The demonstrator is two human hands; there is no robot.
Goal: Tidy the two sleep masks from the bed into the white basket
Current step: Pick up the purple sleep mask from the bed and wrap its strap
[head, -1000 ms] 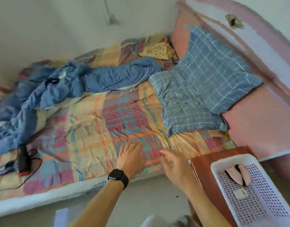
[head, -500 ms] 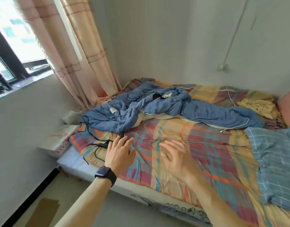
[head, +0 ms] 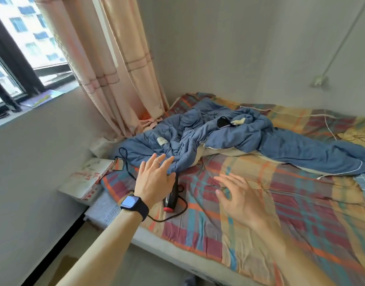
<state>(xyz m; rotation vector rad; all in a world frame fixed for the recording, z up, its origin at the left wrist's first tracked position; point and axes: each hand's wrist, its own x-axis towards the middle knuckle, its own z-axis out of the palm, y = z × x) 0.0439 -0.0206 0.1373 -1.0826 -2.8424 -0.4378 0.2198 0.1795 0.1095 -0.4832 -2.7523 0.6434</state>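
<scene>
A black sleep mask lies on top of the crumpled blue quilt at the far side of the bed, well beyond both hands. My left hand, with a ring and a dark watch on the wrist, hovers open over the quilt's near edge and a black hair dryer. Above the plaid sheet my right hand is held with its fingers spread and nothing in it. The white basket is out of view.
The dryer's black cord loops across the bed's left end. A cardboard box sits between bed and wall. Pink curtains hang by the window at the left. A yellow cloth lies at the far right.
My view has swung left from the basket and pillows toward the foot of the bed. Both hands have moved along with it, staying open and empty.
</scene>
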